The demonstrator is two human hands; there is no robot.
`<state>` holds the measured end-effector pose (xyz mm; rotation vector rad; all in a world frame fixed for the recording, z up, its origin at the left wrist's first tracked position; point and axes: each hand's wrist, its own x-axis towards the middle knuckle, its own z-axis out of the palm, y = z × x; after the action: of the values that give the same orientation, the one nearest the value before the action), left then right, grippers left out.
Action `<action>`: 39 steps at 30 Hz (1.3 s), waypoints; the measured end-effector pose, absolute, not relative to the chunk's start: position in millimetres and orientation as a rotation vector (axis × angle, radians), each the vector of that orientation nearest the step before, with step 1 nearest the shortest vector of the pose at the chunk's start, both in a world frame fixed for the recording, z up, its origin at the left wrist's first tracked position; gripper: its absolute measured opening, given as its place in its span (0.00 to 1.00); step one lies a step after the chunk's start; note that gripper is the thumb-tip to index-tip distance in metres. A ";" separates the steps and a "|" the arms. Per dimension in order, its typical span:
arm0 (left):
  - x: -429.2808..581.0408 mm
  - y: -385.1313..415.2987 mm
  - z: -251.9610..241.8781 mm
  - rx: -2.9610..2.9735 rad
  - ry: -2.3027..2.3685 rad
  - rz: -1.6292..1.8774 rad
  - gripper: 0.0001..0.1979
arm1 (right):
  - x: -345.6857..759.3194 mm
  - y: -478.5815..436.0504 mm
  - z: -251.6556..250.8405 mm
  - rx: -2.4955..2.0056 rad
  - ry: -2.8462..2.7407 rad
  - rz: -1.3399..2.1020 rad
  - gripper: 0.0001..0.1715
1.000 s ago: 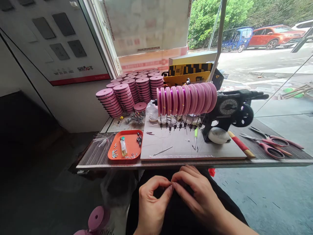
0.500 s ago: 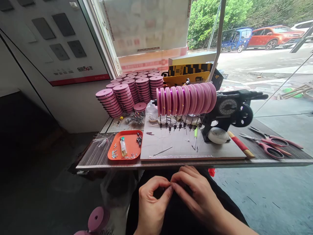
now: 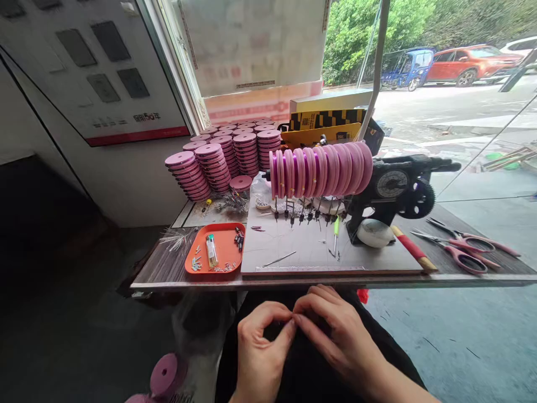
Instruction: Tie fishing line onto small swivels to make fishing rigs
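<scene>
My left hand [image 3: 265,347] and my right hand [image 3: 335,330] meet over my dark-clothed lap, just below the table's front edge. Thumb and forefinger are pinched on each, fingertips touching; whatever lies between them is too small to make out. Beyond them on the table is a pale board [image 3: 302,254] with a thin metal tool [image 3: 279,259] and a green-handled pick [image 3: 336,232]. Left of the board sits an orange tray [image 3: 197,242] holding a small green-capped tube [image 3: 211,250], little metal pieces and dark beads.
A row of pink spools [image 3: 321,169] is mounted on a black winding machine [image 3: 392,184] with a dial. Stacked pink spools [image 3: 210,168] stand at the back left. Pink-handled scissors [image 3: 465,259] lie at the right, beside a red-wrapped stick [image 3: 409,246]. More pink discs [image 3: 164,374] are low at left.
Both hands keep the same pinched pose over my lap. The whole view has shifted very slightly; nothing on the table has visibly moved.
</scene>
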<state>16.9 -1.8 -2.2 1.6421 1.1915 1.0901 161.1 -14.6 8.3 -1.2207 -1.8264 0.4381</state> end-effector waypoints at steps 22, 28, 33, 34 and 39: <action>17.0 -2.5 -2.5 1.606 1.201 1.089 0.05 | 160.9 -14.2 4.6 -1.218 -1.814 0.456 0.07; 17.3 -1.7 -3.6 1.608 1.195 1.095 0.05 | 160.8 -14.8 5.1 -1.213 -1.826 0.463 0.07; 17.0 -1.2 -3.7 1.621 1.199 1.085 0.05 | 161.0 -15.2 6.4 -1.221 -1.839 0.443 0.07; 17.0 -1.1 -3.5 1.628 1.198 1.084 0.05 | 161.0 -14.7 6.4 -1.222 -1.842 0.444 0.07; 17.8 -0.8 -0.7 1.676 1.193 1.106 0.05 | 161.1 -13.2 7.4 -1.232 -1.868 0.413 0.07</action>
<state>17.8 -0.8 -0.7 1.6762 1.1927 1.1063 161.1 -13.2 7.4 -1.2317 -1.8681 0.4133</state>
